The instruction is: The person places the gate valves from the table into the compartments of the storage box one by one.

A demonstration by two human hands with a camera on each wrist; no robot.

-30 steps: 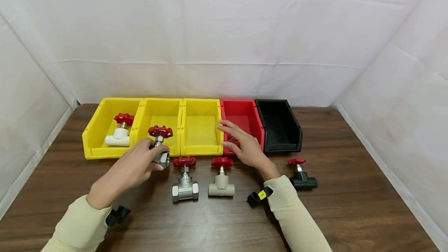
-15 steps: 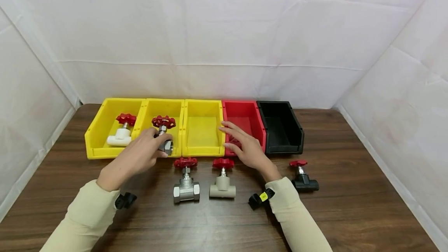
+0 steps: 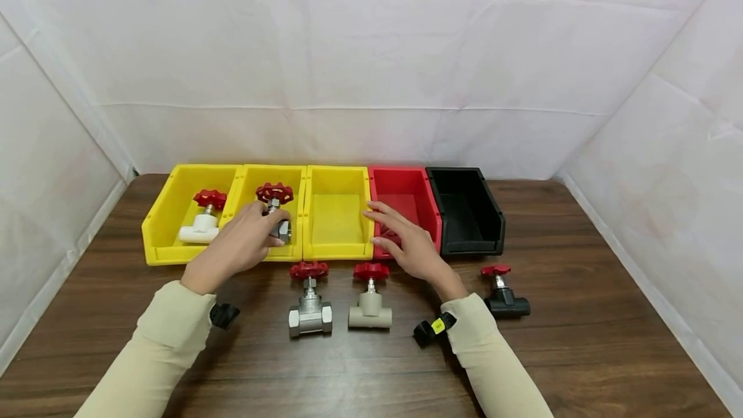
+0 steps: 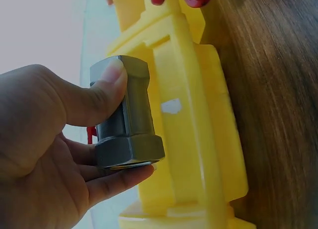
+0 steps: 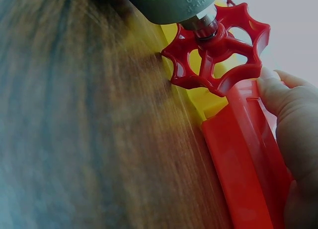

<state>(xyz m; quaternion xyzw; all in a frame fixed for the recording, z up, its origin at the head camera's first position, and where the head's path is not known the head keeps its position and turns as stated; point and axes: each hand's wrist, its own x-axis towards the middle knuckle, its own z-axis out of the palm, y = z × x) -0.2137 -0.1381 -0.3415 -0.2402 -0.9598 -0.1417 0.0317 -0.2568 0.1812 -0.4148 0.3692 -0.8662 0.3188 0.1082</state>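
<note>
My left hand [image 3: 240,237] grips the silver body of a metal valve [image 4: 129,110] with a red handwheel [image 3: 275,193], at the second yellow bin [image 3: 249,176] from the left. In the left wrist view, the thumb presses one side of the hexagonal-ended body and fingers lie behind it. Whether the valve touches the bin floor is hidden. My right hand [image 3: 411,247] rests on the wall between the third yellow bin [image 3: 336,250] and the red bin [image 3: 429,208], holding no valve. In front of the bins stand another silver valve [image 3: 310,315] and a beige valve [image 3: 370,316].
A white valve [image 3: 200,228] sits in the leftmost yellow bin [image 3: 157,224]. At the right end of the row is a black bin [image 3: 493,218], with a black valve [image 3: 506,305] on the wooden table [image 3: 580,315] before it. White sheeting [image 3: 371,44] encloses the back and sides.
My left hand has carried the metal valve forward and slightly right, from the front edge of the second yellow bin to above its inside. The right hand keeps its place.
</note>
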